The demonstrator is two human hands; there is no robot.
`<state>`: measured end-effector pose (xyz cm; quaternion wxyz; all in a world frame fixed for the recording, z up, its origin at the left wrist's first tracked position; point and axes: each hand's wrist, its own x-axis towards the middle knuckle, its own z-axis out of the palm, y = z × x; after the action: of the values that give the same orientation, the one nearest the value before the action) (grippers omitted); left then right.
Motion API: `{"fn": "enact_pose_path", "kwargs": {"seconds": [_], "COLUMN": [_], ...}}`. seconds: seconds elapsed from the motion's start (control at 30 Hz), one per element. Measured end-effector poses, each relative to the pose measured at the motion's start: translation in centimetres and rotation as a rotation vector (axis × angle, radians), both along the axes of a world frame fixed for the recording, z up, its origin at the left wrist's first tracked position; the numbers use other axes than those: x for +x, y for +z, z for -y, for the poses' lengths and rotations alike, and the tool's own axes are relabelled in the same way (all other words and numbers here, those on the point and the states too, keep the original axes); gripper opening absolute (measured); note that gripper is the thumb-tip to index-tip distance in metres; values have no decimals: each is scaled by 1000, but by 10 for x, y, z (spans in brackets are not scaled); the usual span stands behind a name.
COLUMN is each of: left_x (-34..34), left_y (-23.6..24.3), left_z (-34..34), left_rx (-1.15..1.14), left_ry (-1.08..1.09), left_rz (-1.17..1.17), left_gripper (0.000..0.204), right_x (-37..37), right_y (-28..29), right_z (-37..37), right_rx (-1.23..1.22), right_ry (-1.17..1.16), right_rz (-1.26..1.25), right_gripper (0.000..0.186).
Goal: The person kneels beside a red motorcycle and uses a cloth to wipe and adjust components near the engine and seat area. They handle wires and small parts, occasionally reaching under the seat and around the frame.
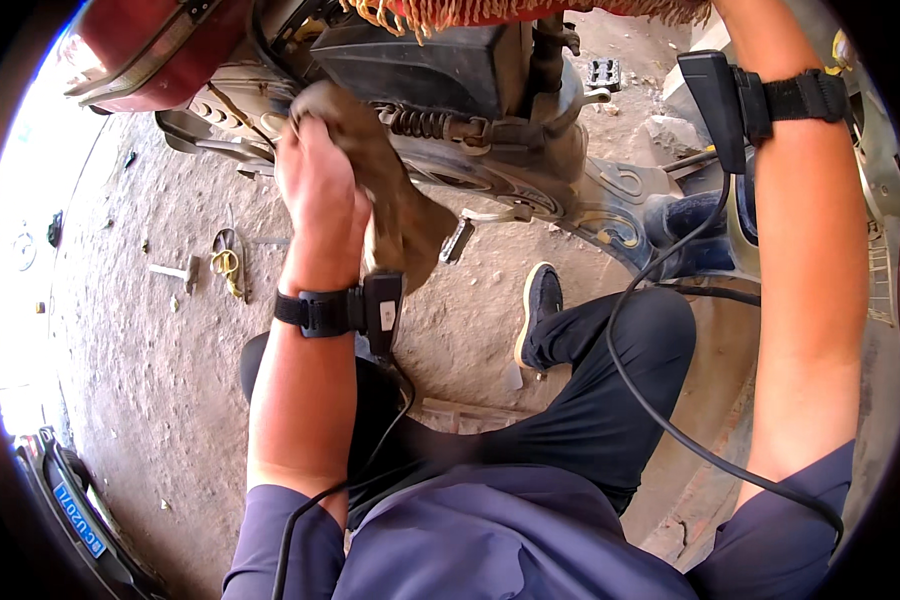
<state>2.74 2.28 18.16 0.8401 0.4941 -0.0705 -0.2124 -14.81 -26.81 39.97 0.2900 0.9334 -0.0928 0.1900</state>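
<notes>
My left hand (pixel 315 180) is closed on a brown cloth rag (pixel 410 215), which hangs down beside my wrist. Some motion blur lies over the fingers and the top of the rag. They are at the rear part of a dusty two-wheeler with pedals, near its red tail section (pixel 155 55) and a coil spring (pixel 425 124). A black box (pixel 420 70) sits on the frame just beyond. My right forearm (pixel 810 220) reaches up past the top edge of the picture, so the right hand is out of sight.
On the dirt floor at left lie a hammer (pixel 177 271) and a tool with yellow handles (pixel 228 265). A pedal (pixel 457 241) sticks out toward my knees. A red fringed cover (pixel 510 10) hangs over the top. Black cables (pixel 660 415) run along both my arms.
</notes>
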Motion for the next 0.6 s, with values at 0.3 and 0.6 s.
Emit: {"fn": "enact_pose_path", "kwargs": {"seconds": [0.3,0.6], "left_x": [-8,-58], "left_y": [20,24], "left_z": [55,78], "left_rx": [179,473], "left_ry": [123,175], "left_rz": [1150,1752], "left_gripper": [24,37], "right_x": [13,11], "right_y": [-4,-9], "right_z": [-59,-45], "right_rx": [452,461], "right_ry": [-89,-3], "right_rz": [225,274], "right_gripper": [47,60]}}
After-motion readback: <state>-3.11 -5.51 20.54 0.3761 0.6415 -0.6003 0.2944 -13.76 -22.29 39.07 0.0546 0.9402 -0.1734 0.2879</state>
